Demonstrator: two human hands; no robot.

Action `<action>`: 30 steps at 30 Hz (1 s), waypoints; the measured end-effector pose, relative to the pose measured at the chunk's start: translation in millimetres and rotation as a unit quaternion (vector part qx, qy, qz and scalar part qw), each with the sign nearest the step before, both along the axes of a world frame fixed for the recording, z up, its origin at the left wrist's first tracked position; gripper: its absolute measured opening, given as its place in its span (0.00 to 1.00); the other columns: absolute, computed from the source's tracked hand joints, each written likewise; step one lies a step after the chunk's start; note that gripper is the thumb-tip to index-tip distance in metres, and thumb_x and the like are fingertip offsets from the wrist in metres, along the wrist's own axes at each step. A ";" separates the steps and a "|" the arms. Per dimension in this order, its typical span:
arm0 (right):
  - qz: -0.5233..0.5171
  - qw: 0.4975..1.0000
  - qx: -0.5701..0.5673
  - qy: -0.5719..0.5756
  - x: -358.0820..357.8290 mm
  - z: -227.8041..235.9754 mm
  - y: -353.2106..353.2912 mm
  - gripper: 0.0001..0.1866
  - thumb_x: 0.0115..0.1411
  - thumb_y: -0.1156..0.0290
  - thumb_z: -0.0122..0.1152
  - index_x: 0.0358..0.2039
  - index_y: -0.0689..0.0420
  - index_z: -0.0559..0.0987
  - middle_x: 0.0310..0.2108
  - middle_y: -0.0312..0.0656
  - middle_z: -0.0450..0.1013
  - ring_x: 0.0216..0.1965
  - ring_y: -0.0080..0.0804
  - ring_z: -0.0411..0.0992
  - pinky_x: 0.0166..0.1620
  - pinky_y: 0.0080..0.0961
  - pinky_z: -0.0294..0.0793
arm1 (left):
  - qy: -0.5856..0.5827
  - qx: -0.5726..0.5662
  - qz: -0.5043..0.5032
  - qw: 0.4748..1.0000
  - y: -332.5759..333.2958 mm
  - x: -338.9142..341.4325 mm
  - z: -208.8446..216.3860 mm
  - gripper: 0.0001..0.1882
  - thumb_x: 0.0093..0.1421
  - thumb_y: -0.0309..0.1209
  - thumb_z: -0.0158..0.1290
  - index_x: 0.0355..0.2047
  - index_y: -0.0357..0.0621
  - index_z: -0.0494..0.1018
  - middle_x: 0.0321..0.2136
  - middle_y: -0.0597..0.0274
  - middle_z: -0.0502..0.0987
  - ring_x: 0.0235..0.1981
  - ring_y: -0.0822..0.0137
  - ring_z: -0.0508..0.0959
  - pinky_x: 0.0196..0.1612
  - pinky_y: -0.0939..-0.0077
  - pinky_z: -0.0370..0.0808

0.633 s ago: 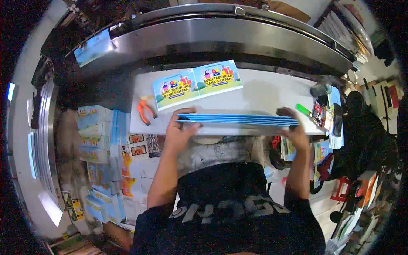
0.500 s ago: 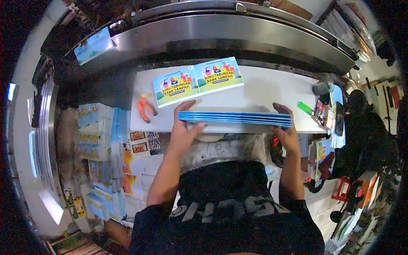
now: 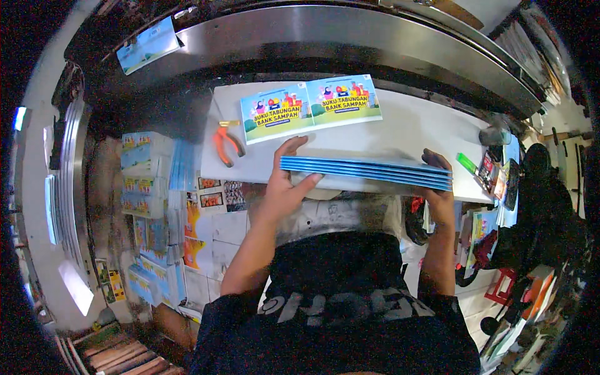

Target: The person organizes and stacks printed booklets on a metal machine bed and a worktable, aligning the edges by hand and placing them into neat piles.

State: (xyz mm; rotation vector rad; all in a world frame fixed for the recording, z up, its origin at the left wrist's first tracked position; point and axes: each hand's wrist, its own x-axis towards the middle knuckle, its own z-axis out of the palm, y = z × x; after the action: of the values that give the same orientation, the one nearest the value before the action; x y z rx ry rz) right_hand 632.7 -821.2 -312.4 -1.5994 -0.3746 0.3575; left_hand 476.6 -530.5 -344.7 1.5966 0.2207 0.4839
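Observation:
Between my two hands I hold a small stack of light-blue booklets (image 3: 365,173), seen edge-on above the near side of the white tabletop (image 3: 412,134). My left hand (image 3: 290,181) grips its left end, thumb on the near side and fingers behind. At the right end, my right hand (image 3: 439,178) is closed around the stack, which slants slightly down to the right. Just beyond, a printed sheet with two matching colourful covers (image 3: 312,107) lies flat. Orange-handled pliers (image 3: 229,147) rest to its left.
A long metal machine bar (image 3: 350,37) spans the back, with a blue printed sheet (image 3: 149,45) at its left. Stacked printed booklets (image 3: 145,187) stand left of the table. A green-ended tool (image 3: 467,164), a dark phone (image 3: 511,183) and a jar (image 3: 494,136) sit at the right edge.
The held stack has tilted, its right end now lower than its left. The whole view has shifted, so table and hands appear further right. Both hands keep their hold.

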 end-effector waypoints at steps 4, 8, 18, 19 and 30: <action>0.044 0.998 -0.013 -0.047 12.2 -14.8 -12.7 0.39 0.49 0.75 0.64 0.61 0.57 0.59 0.61 0.47 0.60 0.63 0.42 0.58 0.64 0.39 0.56 | -0.015 0.012 -0.005 1.000 0.6 0.5 0.7 0.44 0.51 0.25 0.62 0.63 0.43 0.48 0.62 0.46 0.58 0.66 0.55 0.54 0.67 0.58 0.47; 0.039 0.998 -0.026 -0.045 14.1 -20.1 -14.8 0.40 0.49 0.71 0.65 0.62 0.57 0.58 0.62 0.47 0.59 0.63 0.41 0.57 0.64 0.38 0.57 | -0.023 0.000 0.003 1.000 -2.5 1.1 -0.5 0.43 0.51 0.26 0.62 0.63 0.43 0.49 0.62 0.45 0.58 0.65 0.54 0.55 0.67 0.59 0.48; -0.031 0.996 -0.048 0.065 -4.9 18.7 2.9 0.29 0.53 0.80 0.55 0.57 0.56 0.66 0.54 0.41 0.66 0.53 0.32 0.64 0.57 0.27 0.62 | -0.019 -0.002 0.014 1.000 -0.1 2.8 1.3 0.22 0.53 0.21 0.58 0.44 0.45 0.59 0.60 0.48 0.61 0.63 0.57 0.59 0.64 0.63 0.55; 0.002 0.999 -0.043 0.010 -0.5 11.3 -1.5 0.28 0.52 0.80 0.55 0.56 0.56 0.66 0.54 0.41 0.67 0.52 0.31 0.65 0.57 0.27 0.62 | -0.022 0.018 0.019 0.999 -1.8 4.1 5.3 0.22 0.53 0.22 0.58 0.45 0.45 0.60 0.59 0.48 0.62 0.62 0.57 0.59 0.64 0.63 0.55; 0.015 0.997 0.052 0.063 8.6 -12.1 -7.7 0.24 0.50 0.83 0.59 0.48 0.56 0.67 0.56 0.47 0.65 0.60 0.38 0.62 0.62 0.34 0.59 | 0.030 0.010 0.074 0.997 -6.1 8.7 7.2 0.19 0.55 0.23 0.58 0.43 0.44 0.62 0.48 0.55 0.72 0.50 0.66 0.69 0.56 0.68 0.63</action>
State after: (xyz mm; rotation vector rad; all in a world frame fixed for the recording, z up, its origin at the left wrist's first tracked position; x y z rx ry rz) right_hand 641.2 -828.9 -324.5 -1.4625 -0.3151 0.4516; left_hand 485.2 -536.6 -337.5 1.6226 0.3822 0.5535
